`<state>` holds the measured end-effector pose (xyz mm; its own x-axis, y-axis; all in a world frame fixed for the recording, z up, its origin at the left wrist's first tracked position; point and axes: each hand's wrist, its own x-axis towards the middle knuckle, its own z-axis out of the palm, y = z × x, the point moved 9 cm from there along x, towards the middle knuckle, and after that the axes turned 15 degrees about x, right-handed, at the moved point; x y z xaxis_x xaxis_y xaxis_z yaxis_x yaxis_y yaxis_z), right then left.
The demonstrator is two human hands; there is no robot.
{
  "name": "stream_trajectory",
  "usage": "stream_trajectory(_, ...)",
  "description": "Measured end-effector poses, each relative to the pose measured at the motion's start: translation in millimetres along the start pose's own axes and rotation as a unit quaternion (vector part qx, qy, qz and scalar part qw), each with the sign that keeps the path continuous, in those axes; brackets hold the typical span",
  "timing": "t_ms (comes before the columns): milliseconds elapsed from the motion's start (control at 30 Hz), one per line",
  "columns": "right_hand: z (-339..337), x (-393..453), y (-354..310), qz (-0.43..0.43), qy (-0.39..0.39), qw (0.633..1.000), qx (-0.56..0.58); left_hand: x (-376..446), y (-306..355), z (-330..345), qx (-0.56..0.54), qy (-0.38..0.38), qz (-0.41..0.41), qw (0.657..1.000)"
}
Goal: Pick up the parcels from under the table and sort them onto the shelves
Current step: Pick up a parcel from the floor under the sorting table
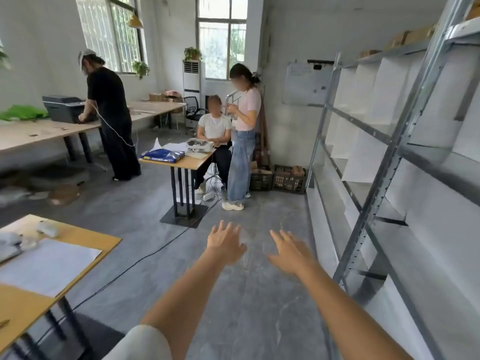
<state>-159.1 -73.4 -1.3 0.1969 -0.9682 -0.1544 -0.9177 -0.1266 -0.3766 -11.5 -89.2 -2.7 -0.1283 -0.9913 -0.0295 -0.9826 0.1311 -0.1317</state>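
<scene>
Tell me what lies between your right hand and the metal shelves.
Only bare grey floor separates the right hand from the shelves, in the head view.

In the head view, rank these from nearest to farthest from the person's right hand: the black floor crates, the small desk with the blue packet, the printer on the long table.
From the right hand:
1. Small desk with the blue packet, ahead and to the left.
2. Black floor crates, ahead by the wall, at the shelving's far end.
3. Printer, far left on the long table.
</scene>
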Motion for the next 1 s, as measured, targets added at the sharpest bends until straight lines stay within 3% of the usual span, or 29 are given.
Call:
stream_trajectory(233, 6, 145, -8, -0.05, -0.038, 0.998, -0.001, 108, -45, 27, -0.028, -0.02, -0.052, 0.998)
stream_trajectory(533, -19, 335, -52, -0.154, -0.075, 0.985, 0.001, 225, -135, 25, -0.04, -0.05, -0.194, 0.979)
stream_trajectory(1000, -24, 526, -94, -0.21, -0.105, 0.972, 0.004, 413, -217, 37, -0.006, -0.061, -0.232, 0.971)
